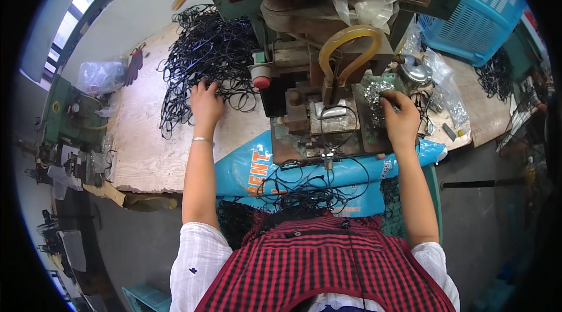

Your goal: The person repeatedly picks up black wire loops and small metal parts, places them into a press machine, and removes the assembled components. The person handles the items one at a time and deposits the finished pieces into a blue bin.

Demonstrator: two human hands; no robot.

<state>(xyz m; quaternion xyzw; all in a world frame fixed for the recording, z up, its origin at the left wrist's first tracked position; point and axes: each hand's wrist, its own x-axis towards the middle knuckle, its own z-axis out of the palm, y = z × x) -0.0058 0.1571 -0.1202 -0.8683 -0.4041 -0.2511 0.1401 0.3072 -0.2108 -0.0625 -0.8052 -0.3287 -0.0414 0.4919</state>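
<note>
Head view: we see the left hand [205, 103] spread flat, fingers in the tangled black cord loops [205, 57] at upper left of the worktop [146, 148]. The right hand [400, 114], centre right, curls over small silvery metal pieces [374, 92] in the tray beside the press machine [316, 31]. One loop [339, 130] lies at the die; finished cords [304, 192] gather below on the blue bag [246, 165]. We judge it midway, much pile left.
</note>
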